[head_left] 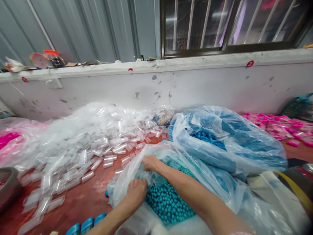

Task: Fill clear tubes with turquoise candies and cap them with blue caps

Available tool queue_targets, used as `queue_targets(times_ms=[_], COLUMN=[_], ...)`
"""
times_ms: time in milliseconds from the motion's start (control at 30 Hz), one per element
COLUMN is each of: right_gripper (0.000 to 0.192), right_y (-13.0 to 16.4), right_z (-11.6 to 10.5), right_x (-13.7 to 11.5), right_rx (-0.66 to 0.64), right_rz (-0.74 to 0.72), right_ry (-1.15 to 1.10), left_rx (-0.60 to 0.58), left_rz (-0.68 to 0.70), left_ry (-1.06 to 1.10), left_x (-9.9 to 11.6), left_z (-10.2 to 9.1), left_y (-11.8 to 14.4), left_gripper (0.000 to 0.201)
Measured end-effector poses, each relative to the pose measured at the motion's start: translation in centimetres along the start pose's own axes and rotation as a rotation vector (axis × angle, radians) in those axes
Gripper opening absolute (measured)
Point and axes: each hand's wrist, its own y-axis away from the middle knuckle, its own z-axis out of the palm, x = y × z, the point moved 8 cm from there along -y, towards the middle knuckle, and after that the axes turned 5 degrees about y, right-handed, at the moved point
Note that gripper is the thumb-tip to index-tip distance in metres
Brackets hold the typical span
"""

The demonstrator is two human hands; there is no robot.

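Observation:
A clear plastic bag (127, 189) full of small round teal beads (168, 199) lies spread open in front of me. My left hand (137, 192) is closed on the bag's near left edge, knuckles up. Just beyond it, my right hand (150, 162) reaches across the beads and grips the far left part of the same bag. The fingertips of both hands are hidden in the folds of plastic. Part of the beads lies behind my right forearm.
Clear plastic sleeves (110, 158) form a large heap at left on the red table (97, 189). Behind at right sits a bag of blue pieces (207, 138), with pink pieces (283, 127) farther right. Blue containers (86, 225) stand at the near edge; a grey bowl-like rim (12, 186) is at far left.

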Motion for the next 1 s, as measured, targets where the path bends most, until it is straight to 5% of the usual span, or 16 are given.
queue_targets(times_ms=[333, 433, 533, 667, 767, 1000], right_gripper=[0.025, 0.027, 0.022, 0.025, 0.032, 0.037], right_y=[1.1, 1.4, 2.7, 5.1, 6.7, 9.6], right_z=[1.7, 0.3, -2.4, -4.8, -5.5, -4.9], right_x=[1.9, 1.7, 1.6, 0.3, -0.3, -0.2], right_rx=[0.003, 0.032, 0.058, 0.007, 0.001, -0.162], right_rz=[-0.025, 0.001, 0.078, 0.066, 0.022, -0.079], right_ry=[0.096, 0.099, 0.119, 0.176, 0.143, -0.039], left_rx=[0.070, 0.094, 0.243, 0.463, 0.404, 0.184], left_rz=[-0.141, -0.201, -0.259, -0.149, -0.063, 0.059], left_ry=[0.095, 0.162, 0.340, 0.384, 0.308, 0.203], left_x=[-2.0, -2.8, -3.6, -2.1, -0.5, -0.1], left_z=[-0.2, -1.2, -2.9, -5.0, -5.0, -3.7], left_y=[-0.7, -0.8, -0.7, -0.9, -1.8, -1.9], left_gripper=[0.035, 0.028, 0.020, 0.047, 0.060, 0.015])
